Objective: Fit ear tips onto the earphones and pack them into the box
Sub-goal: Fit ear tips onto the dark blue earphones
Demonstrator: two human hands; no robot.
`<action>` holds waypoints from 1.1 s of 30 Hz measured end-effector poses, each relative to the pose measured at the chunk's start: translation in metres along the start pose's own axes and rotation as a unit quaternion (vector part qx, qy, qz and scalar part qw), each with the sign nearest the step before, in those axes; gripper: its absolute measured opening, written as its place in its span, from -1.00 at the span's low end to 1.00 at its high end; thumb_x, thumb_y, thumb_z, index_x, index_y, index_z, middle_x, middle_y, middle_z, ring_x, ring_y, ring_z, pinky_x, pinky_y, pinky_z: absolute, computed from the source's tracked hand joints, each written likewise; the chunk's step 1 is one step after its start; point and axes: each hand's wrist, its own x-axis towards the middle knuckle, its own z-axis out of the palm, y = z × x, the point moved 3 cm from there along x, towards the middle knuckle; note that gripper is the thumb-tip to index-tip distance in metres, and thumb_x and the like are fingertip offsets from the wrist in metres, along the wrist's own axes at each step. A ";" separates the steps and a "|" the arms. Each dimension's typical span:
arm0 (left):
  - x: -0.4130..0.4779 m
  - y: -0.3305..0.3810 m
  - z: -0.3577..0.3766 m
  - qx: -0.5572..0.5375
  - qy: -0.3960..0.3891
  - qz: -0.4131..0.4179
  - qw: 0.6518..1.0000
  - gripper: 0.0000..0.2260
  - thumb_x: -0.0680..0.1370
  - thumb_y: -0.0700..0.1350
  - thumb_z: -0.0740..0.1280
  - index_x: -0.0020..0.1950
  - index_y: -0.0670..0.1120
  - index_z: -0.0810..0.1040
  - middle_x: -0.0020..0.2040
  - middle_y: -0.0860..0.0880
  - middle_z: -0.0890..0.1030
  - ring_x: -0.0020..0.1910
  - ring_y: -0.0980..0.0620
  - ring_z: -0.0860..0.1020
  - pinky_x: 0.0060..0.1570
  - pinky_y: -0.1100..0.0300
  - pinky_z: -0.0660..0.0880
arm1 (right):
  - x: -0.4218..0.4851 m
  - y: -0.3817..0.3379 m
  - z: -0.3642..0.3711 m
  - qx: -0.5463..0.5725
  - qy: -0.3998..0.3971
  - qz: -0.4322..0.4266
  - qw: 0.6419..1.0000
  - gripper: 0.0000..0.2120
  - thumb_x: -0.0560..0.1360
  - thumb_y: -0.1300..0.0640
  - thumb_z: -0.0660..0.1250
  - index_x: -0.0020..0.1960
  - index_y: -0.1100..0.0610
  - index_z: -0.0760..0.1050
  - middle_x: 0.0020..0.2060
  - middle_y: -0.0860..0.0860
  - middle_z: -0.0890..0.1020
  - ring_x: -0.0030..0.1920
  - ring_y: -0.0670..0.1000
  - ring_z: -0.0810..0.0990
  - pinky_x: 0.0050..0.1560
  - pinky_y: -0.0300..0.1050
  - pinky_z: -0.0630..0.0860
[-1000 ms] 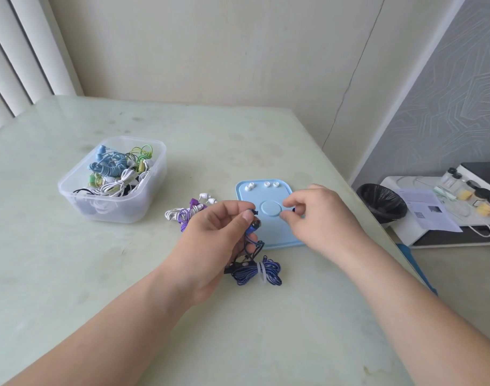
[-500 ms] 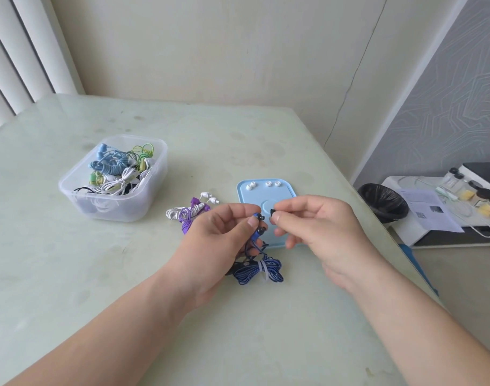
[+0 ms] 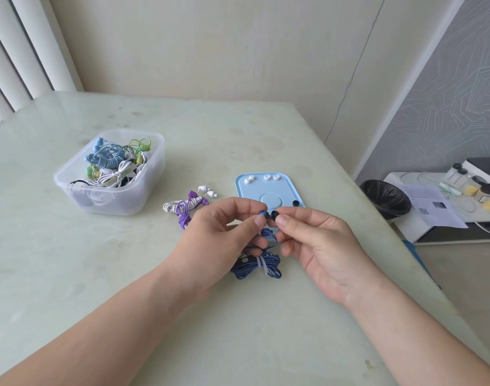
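Single view only. The head camera is looking forward and down from the tabletop's (image 3: 71, 260) near edge toward its far edge and the wall (image 3: 210, 45) behind. It is sitting close: the left hand (image 3: 224, 232) and right hand (image 3: 321, 246) are filling the centre, forearms entering from the bottom. The wide-angle lens is also taking in the tabletop's right edge and the floor (image 3: 472, 274) beyond.

Bright, soft daylight; sharp; wide-angle edge distortion.
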 end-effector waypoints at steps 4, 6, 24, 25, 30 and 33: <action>0.000 0.000 0.001 0.019 0.004 0.008 1.000 -0.89 0.62 -0.21 0.40 0.13 -0.11 0.68 -0.05 -0.10 0.74 -0.16 -0.03 0.72 -0.11 0.16 0.64 | -0.001 0.001 0.000 -0.004 -0.001 0.000 1.000 -0.87 0.44 0.39 0.44 -0.01 0.31 0.68 -0.20 0.26 0.64 -0.32 0.02 0.61 -0.37 -0.16 0.50; 0.000 0.000 0.001 0.028 0.006 0.012 1.000 -0.90 0.62 -0.20 0.41 0.11 -0.12 0.68 -0.05 -0.10 0.73 -0.17 -0.01 0.72 -0.13 0.19 0.63 | -0.001 0.001 0.001 -0.008 0.000 -0.003 1.000 -0.87 0.45 0.38 0.44 -0.01 0.32 0.68 -0.25 0.23 0.63 -0.33 0.02 0.59 -0.38 -0.16 0.48; -0.003 0.000 0.005 0.067 0.043 0.030 0.996 -0.94 0.65 -0.21 0.36 0.06 -0.17 0.63 -0.10 -0.16 0.73 -0.15 -0.04 0.73 -0.15 0.22 0.64 | -0.004 0.010 0.005 -0.055 0.038 -0.044 0.997 -0.87 0.42 0.28 0.53 -0.04 0.15 0.75 -0.33 0.16 0.61 -0.26 0.14 0.43 -0.32 -0.16 0.43; -0.003 0.000 0.005 0.067 0.045 0.030 0.996 -0.94 0.64 -0.21 0.36 0.06 -0.17 0.63 -0.10 -0.17 0.73 -0.14 -0.05 0.74 -0.14 0.21 0.65 | -0.004 0.011 0.006 -0.055 0.040 -0.047 0.997 -0.87 0.43 0.28 0.53 -0.04 0.15 0.75 -0.33 0.16 0.61 -0.28 0.13 0.44 -0.33 -0.16 0.43; -0.003 0.001 0.005 0.064 0.052 0.028 0.996 -0.95 0.64 -0.23 0.37 0.05 -0.20 0.61 -0.11 -0.19 0.73 -0.15 -0.05 0.74 -0.14 0.20 0.66 | -0.005 0.012 0.007 -0.070 0.054 -0.068 0.994 -0.88 0.44 0.31 0.53 -0.06 0.16 0.75 -0.33 0.10 0.67 -0.32 0.02 0.53 -0.31 -0.13 0.41; -0.004 0.001 0.005 0.069 0.053 0.030 0.996 -0.94 0.63 -0.23 0.38 0.06 -0.21 0.60 -0.13 -0.18 0.73 -0.16 -0.03 0.74 -0.12 0.17 0.68 | -0.005 0.012 0.008 -0.075 0.054 -0.077 0.993 -0.88 0.44 0.32 0.52 -0.06 0.15 0.75 -0.33 0.07 0.69 -0.33 -0.02 0.56 -0.32 -0.12 0.41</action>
